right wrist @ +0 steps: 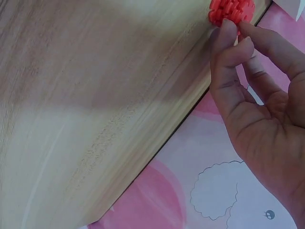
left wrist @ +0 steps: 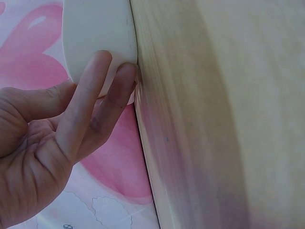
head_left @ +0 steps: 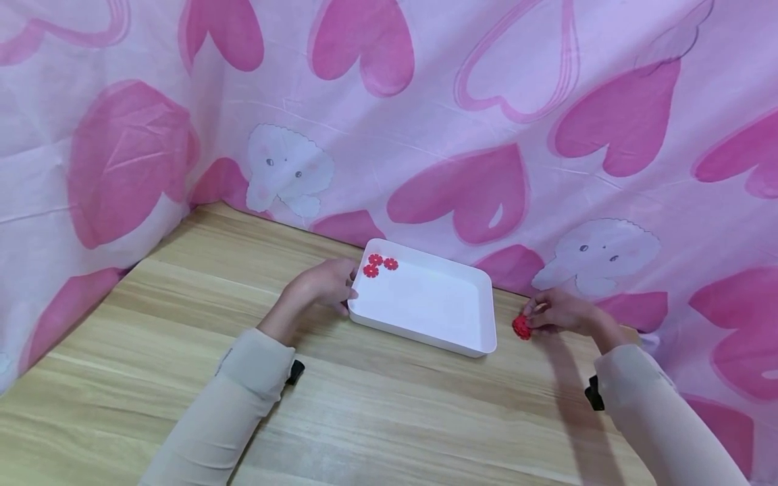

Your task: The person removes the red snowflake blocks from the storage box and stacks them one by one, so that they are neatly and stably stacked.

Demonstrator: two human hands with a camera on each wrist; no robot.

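A shallow white tray lies on the wooden table, with three red flower-shaped plastic discs flat in its far left corner. At the tray's left end, my left hand holds the side wall. In the left wrist view, two fingers lie along the outer wall while the thumb goes to the rim. Right of the tray, my right hand pinches a red clump of the same toothed discs between thumb and fingertips, just over the tabletop.
A pink curtain with hearts and white cartoon animals hangs right behind the table and along its left side. The tray's far side stands close to the curtain. Dark bands sit at both wrists.
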